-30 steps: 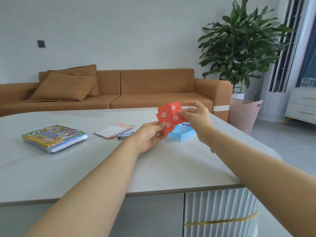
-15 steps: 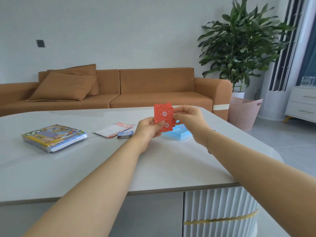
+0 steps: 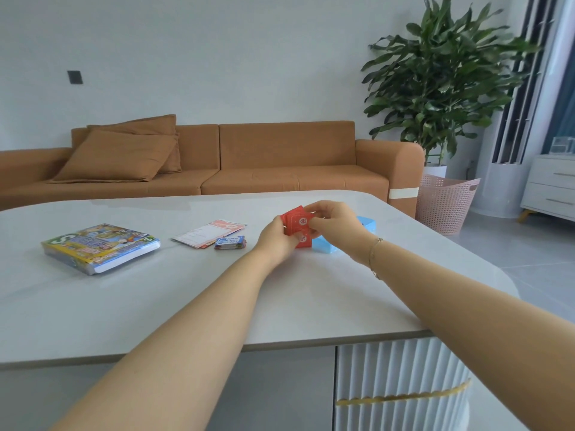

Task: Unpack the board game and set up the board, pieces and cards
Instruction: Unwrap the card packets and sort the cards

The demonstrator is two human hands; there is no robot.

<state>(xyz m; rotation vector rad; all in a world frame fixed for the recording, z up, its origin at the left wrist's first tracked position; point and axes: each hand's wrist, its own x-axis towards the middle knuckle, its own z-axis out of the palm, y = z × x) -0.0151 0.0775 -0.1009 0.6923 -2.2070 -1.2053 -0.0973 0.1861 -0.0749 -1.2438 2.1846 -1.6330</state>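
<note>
Over table [image 3: 186,306], both hands' grip has seemingly squared red cards [image 3: 298,227].

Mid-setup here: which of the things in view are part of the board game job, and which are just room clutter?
Game job: red cards held by left hand and right hand; blue box; game box; paper sheets; small card stack.

Just about: sofa, cushions, plant, pink basket.
</note>
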